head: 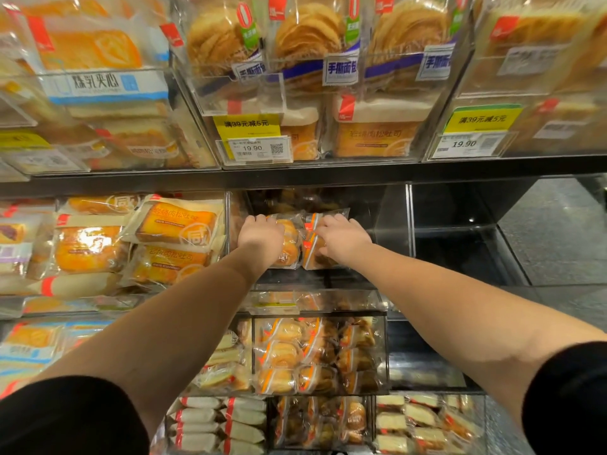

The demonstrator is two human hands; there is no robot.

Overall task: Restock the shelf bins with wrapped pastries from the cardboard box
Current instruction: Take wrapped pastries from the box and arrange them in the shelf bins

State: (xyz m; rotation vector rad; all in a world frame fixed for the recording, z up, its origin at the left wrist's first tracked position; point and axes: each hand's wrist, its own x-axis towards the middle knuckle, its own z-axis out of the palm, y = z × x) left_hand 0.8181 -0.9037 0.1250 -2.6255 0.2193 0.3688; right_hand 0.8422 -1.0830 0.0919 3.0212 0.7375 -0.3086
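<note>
Both hands reached into the middle shelf bin point(391, 218): left hand point(261, 236) gripped one wrapped pastry point(289, 241), right hand point(341, 238) gripped another point(312, 254). Best seated side by side, flat, pushed toward the bin's back; cardboard box not in view.

Your two arms run up from the lower corners of the frame, forearms bare. Black sleeve point(65, 418) at lower left, ending above the elbow. Black sleeve point(568, 399) at lower right, likewise short. Your left hand point(261, 236) and right hand point(343, 239): no gloves.
</note>
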